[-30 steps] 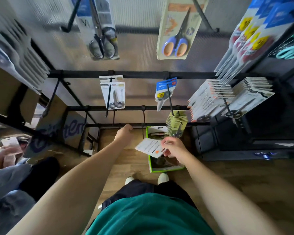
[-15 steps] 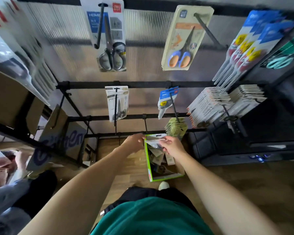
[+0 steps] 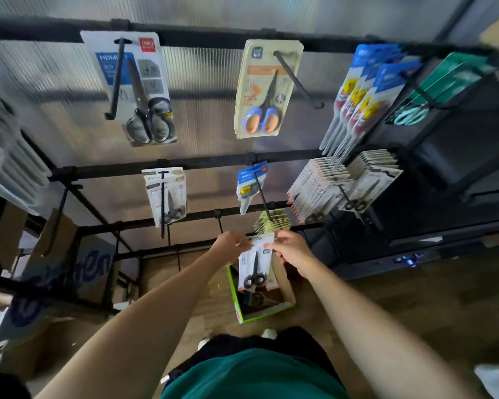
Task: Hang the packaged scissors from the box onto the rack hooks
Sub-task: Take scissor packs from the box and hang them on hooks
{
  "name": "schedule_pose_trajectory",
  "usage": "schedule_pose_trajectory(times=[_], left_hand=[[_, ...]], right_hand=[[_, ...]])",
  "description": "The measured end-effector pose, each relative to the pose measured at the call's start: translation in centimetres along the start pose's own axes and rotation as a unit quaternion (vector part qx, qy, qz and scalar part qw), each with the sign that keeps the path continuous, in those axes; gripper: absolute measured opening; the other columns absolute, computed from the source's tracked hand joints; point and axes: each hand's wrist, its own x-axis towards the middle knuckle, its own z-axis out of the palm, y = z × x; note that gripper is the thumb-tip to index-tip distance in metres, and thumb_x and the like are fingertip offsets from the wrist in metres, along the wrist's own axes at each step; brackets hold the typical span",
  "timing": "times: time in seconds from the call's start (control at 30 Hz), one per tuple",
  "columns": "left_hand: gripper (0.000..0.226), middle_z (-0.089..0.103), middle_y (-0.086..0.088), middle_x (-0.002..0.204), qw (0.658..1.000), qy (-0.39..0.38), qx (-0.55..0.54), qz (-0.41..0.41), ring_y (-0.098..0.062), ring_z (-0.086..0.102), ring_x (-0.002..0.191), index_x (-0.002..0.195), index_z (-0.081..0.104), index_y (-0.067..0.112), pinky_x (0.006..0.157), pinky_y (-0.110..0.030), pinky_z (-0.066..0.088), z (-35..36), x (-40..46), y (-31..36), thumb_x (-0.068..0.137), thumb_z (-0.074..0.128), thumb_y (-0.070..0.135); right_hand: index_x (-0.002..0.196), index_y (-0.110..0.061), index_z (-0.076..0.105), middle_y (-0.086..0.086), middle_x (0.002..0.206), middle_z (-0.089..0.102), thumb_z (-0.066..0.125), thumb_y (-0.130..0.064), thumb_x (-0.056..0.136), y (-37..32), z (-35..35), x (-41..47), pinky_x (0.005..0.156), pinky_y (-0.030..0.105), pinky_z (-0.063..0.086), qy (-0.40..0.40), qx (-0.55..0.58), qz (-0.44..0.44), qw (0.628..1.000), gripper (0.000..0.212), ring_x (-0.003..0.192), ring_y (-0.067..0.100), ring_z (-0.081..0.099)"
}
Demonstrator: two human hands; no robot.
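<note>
Partly hidden box (image 3: 260, 313) behind scissors pack (image 3: 255, 263)

The floor (image 3: 415, 312) at the bottom right is brown wood. A ribbed see-through wall panel (image 3: 208, 125) fills the top middle, shiny with light. Brown cardboard boxes (image 3: 55, 272) sit lower left.

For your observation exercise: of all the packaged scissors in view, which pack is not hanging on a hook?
The white pack with black-handled scissors, held at its top corners by the left hand and right hand above the green box.
</note>
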Motion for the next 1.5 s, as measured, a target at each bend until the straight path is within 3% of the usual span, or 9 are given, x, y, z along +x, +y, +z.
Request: schedule_pose_trajectory(times=[0.23,0.47,0.63,0.73,1.03,1.13,1.23,1.33,1.5], left_hand=[[0.025,0.071,-0.014,0.103,0.999,0.007,0.023,0.045,-0.031,0.066,0.092,0.112,0.070,0.008,0.070,-0.028,0.048,2.6,0.9,5.8,0.094,0.061,0.022],[0.023,0.065,-0.007,0.094,0.998,0.010,0.023,0.054,-0.021,0.061,0.087,0.107,0.070,0.006,0.074,-0.029,0.050,7.2,1.7,13.1,0.093,0.064,0.023],[0.024,0.068,-0.012,0.096,0.998,0.033,0.031,0.054,-0.028,0.064,0.094,0.095,0.069,0.004,0.080,-0.036,0.049,9.1,2.5,17.8,0.092,0.065,0.027],[0.027,0.064,-0.015,0.083,0.997,0.060,0.029,0.049,-0.026,0.060,0.074,0.075,0.060,0.008,0.068,-0.035,0.048,10.1,2.7,20.2,0.091,0.065,0.028],[0.021,0.053,-0.003,0.067,0.983,0.178,-0.035,-0.019,-0.018,0.046,0.058,0.082,0.065,0.004,0.049,-0.023,0.039,10.7,3.0,23.9,0.090,0.068,0.024],[0.019,0.054,-0.001,0.065,0.980,0.192,-0.034,-0.037,-0.018,0.049,0.059,0.078,0.064,0.009,0.054,-0.027,0.042,10.9,3.0,24.3,0.090,0.068,0.023],[0.019,0.056,-0.001,0.067,0.975,0.211,-0.016,-0.068,-0.019,0.051,0.061,0.076,0.065,0.011,0.055,-0.029,0.045,10.8,3.1,24.7,0.091,0.062,0.024],[0.023,0.056,0.000,0.066,0.972,0.217,-0.016,-0.092,-0.021,0.056,0.061,0.068,0.060,0.017,0.059,-0.040,0.057,10.6,3.6,25.3,0.090,0.056,0.022],[0.016,0.060,-0.003,0.073,0.965,0.229,-0.053,-0.121,-0.024,0.060,0.069,0.083,0.069,0.013,0.071,-0.045,0.059,10.2,5.2,25.5,0.089,0.060,0.024]], right_hand=[[0.086,-0.017,0.061,0.007,0.079,0.062,0.058,-0.012,0.091,2.6,-6.5,0.7,0.052,0.029,0.043,0.040,-0.029,0.024,0.998,0.008,0.063,0.017,0.056],[0.099,-0.015,0.061,0.008,0.091,0.065,0.059,-0.032,0.091,5.2,-15.2,1.3,0.055,0.027,0.049,0.031,-0.087,0.045,0.995,0.019,0.079,0.024,0.063],[0.087,-0.017,0.053,0.007,0.080,0.057,0.057,-0.028,0.093,6.5,-19.9,2.0,0.057,0.031,0.046,0.019,-0.108,0.021,0.994,0.014,0.070,0.025,0.056],[0.083,-0.017,0.049,0.004,0.078,0.055,0.055,-0.030,0.093,7.0,-21.7,2.5,0.058,0.031,0.045,0.007,-0.123,0.009,0.992,0.017,0.067,0.024,0.056],[0.120,0.004,0.055,0.012,0.084,0.056,0.053,-0.026,0.095,5.5,-24.6,4.6,0.062,0.034,0.047,-0.033,-0.120,-0.066,0.990,0.039,0.070,0.024,0.055],[0.116,0.009,0.056,0.034,0.105,0.060,0.053,-0.022,0.095,4.9,-24.9,5.0,0.061,0.036,0.048,-0.043,-0.100,-0.082,0.991,0.038,0.073,0.025,0.053],[0.105,-0.006,0.060,0.018,0.101,0.064,0.054,-0.024,0.094,4.5,-25.1,5.1,0.060,0.032,0.049,-0.055,-0.094,-0.077,0.991,0.022,0.083,0.030,0.065],[0.082,-0.019,0.050,0.006,0.080,0.053,0.053,-0.023,0.088,4.5,-25.3,6.0,0.055,0.030,0.042,-0.057,-0.085,-0.077,0.992,0.008,0.067,0.025,0.055],[0.088,-0.018,0.045,0.009,0.082,0.043,0.050,-0.018,0.089,3.4,-25.5,5.8,0.059,0.032,0.038,-0.064,-0.100,-0.093,0.989,0.005,0.070,0.023,0.045]])
